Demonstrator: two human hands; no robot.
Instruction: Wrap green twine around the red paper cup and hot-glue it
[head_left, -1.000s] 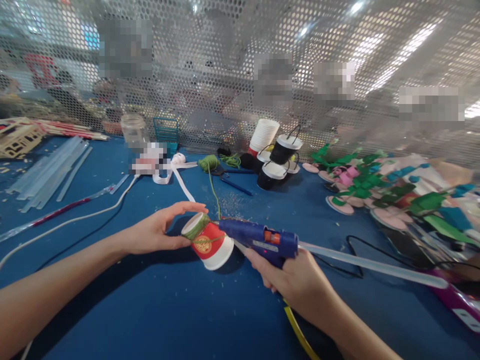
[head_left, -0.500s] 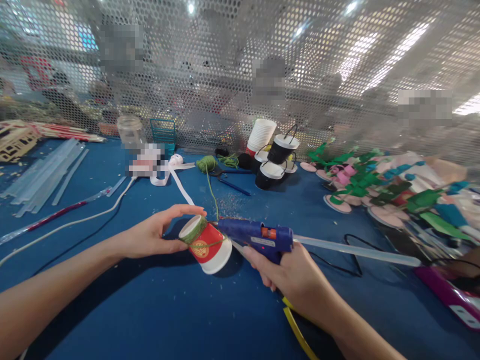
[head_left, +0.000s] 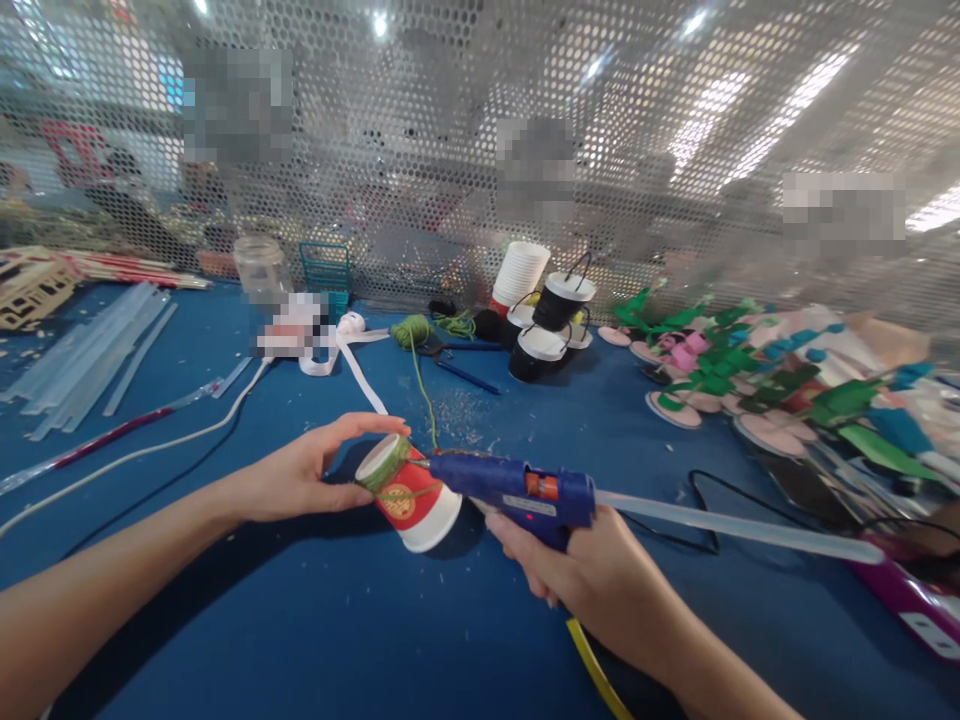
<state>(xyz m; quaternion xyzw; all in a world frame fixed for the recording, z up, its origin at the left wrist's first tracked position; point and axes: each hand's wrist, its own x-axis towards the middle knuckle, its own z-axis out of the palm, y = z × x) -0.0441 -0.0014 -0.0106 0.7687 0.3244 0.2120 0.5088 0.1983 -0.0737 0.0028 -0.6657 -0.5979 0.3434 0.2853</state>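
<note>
My left hand (head_left: pixel 315 470) grips a red and white paper cup (head_left: pixel 424 515) near its narrow end, thumb on one side and fingers on the other. The cup lies tilted, its narrow end wound with green yarn (head_left: pixel 386 465). A strand of that yarn crosses the red band, and another leads back to a green yarn ball (head_left: pixel 411 331). My right hand (head_left: pixel 574 560) is wrapped around the handle of a blue hot glue gun (head_left: pixel 510 487). Its nozzle points left, at the edge of the yarn winding. A long clear glue stick (head_left: pixel 735 528) sticks out of its back.
Clear glue sticks (head_left: pixel 97 350) lie at left beside a white cord (head_left: pixel 187 434). White ribbon (head_left: pixel 360 375), a stack of paper cups (head_left: pixel 519 275) and small black buckets (head_left: pixel 538 352) stand toward the perforated metal screen (head_left: pixel 420 160). Paper plants (head_left: pixel 705 370) crowd the right, near a purple object (head_left: pixel 911 600).
The glue gun has shifted slightly right and down, its nozzle still close to the yarn winding. My left hand and the cup have barely moved.
</note>
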